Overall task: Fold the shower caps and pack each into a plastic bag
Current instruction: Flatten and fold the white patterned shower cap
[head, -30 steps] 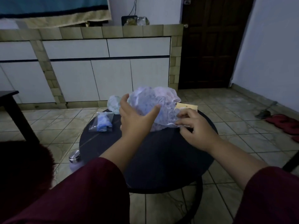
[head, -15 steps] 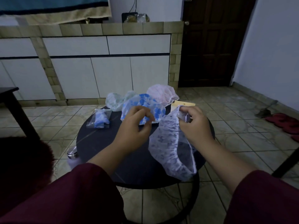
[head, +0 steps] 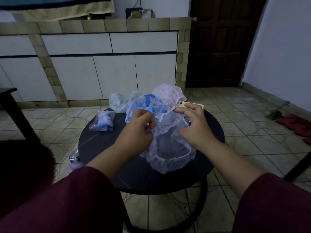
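So, starting at the far left there's a dark side table poking into view, and a metal-capped bottle standing on the floor just beside the round black table. On that table's left part sits a bagged cap, blue print, already inside its clear plastic bag. Behind it is a greenish cap, still loose and puffy, then a blue-flower cap touching it, and a pink cap at the back.

The left hand has its fingers curled in, pinching the rim of the lilac cap between thumb and fingertips. That cap hangs open between both hands over the middle of the table, its elastic edge drooping toward the near side; can't tell if the bottom touches the tabletop. The right hand grips the opposite side of the rim, fingers curled into the plastic. Just behind that hand there's a yellow card on the table. Way off right, red slippers on the tiled floor.
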